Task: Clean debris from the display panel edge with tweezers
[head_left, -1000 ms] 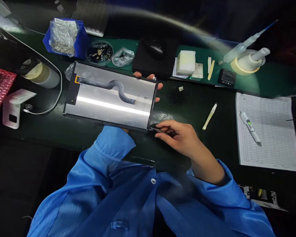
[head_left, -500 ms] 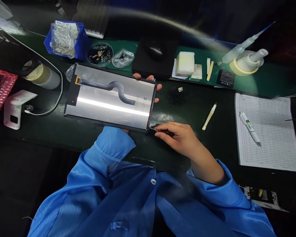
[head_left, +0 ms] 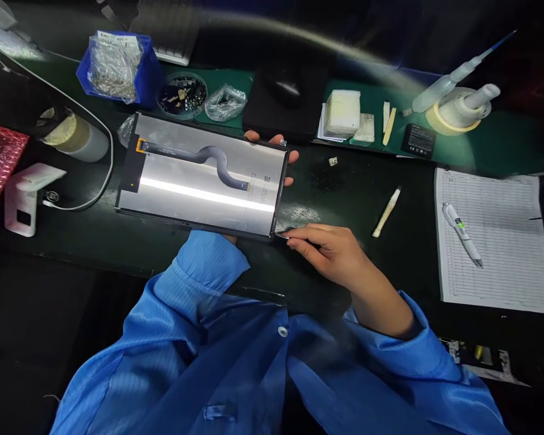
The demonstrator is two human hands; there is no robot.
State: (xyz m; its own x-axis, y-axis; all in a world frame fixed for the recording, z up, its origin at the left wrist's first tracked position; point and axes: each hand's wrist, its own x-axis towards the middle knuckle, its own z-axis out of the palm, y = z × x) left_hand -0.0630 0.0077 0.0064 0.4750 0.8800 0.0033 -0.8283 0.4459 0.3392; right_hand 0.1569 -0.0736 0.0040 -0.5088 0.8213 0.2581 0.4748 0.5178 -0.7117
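Note:
A tablet display panel point(head_left: 185, 193) lies face down across my left hand point(head_left: 292, 158), its silvery back upward. A dark S-shaped flex cable runs over that back from an orange connector at the left. My left hand supports the panel from underneath; fingertips curl past its far and right edges, and the palm is hidden. In my right hand point(head_left: 330, 251), thumb and fingers pinch a thin pointed metal tool point(head_left: 281, 236). Its tip is at the panel's near right corner; whether it touches cannot be made out. The rest of the tool is hidden in the fingers.
Along the back stand a blue bin point(head_left: 147, 72), a round dish of small parts point(head_left: 182, 95), a white block point(head_left: 343, 113) and a dispenser bottle point(head_left: 471, 109). A brush-like stick point(head_left: 387, 211) and a pen point(head_left: 462, 234) on a form sheet point(head_left: 503, 266) lie right. A white cable point(head_left: 111, 163) curves at left.
The view has shifted slightly. The panel and both hands keep nearly the same pose, with the tool tip still at the panel's near right corner.

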